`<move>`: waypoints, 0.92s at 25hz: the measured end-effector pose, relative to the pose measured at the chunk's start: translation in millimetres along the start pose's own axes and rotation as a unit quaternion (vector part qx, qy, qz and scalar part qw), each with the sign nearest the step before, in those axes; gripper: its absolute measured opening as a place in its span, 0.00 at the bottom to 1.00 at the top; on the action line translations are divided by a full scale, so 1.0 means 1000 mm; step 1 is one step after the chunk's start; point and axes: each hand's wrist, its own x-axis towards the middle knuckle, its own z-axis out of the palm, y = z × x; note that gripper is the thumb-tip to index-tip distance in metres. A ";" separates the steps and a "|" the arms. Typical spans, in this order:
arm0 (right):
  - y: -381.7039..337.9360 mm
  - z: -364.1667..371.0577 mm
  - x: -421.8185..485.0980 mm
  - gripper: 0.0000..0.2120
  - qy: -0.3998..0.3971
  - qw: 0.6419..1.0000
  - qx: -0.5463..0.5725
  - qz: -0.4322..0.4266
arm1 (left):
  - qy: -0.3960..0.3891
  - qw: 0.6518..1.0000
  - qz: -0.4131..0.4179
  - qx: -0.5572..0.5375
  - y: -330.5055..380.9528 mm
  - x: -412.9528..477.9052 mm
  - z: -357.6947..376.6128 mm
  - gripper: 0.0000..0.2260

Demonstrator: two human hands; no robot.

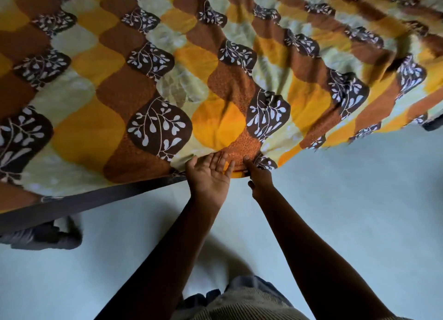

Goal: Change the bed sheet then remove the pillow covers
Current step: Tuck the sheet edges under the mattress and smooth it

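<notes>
A bed sheet (148, 84) patterned in orange, brown, pale green and dark leaf patches covers the bed across the upper frame. Its near corner bunches into folds that fan out from my hands. My left hand (209, 173) lies palm up with straight fingers under the sheet's edge at that corner. Just to its right, my right hand (260, 179) pinches the sheet's hem, thumb on top and fingers curled beneath. No pillows are in view.
The dark bed frame (91, 199) runs along the left below the sheet. A dark bundle of cloth (45, 235) lies on the pale floor (347, 199) under the frame's edge. My legs and clothing (239, 303) show at the bottom.
</notes>
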 end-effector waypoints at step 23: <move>-0.030 0.016 -0.041 0.13 -0.228 0.894 0.386 -0.020 | 0.003 0.998 -0.012 0.061 0.019 -0.005 -0.022 0.22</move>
